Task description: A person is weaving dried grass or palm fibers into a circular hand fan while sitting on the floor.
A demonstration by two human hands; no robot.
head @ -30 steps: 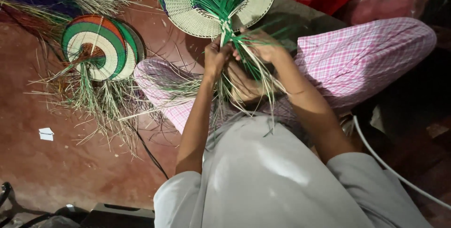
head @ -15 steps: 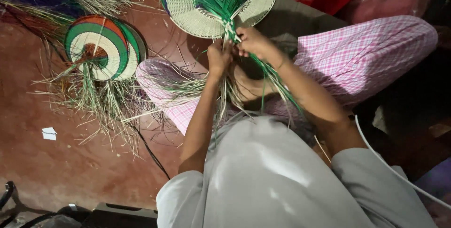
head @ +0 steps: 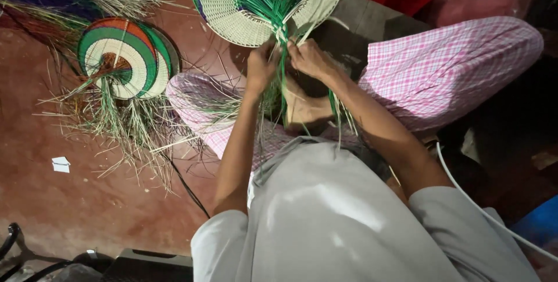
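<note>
Sitting on the red-brown floor (head: 70,200) with legs folded in pink checked trousers (head: 453,67), the person works at the neck of a woven fan (head: 232,3) that lies at the far edge of the floor, just beyond the knees. The fan is cream with a green fan-shaped centre, and its loose green and pale strands (head: 279,93) run down from the neck toward the lap. The left hand (head: 260,68) is curled shut around a bunch of these strands just below the fan's lower rim, fingers wrapped tight, the thumb side toward the fan. The right hand (head: 309,58) sits just beside it, almost touching, fingers bent and pinched on strands at the same neck; how many strands it grips cannot be told. A bare foot (head: 305,107) rests under the hanging strands, between the forearms.

Toward the far left corner of the floor lie two finished fans (head: 125,55), stacked, with rings of orange, green and cream, their uncut ends spread as a tangle of straw (head: 125,125). A small white paper scrap (head: 60,164) lies near the left edge. A white cable (head: 482,206) curves along the right side, and a thin black cord (head: 186,189) crosses the floor beside the left knee.
</note>
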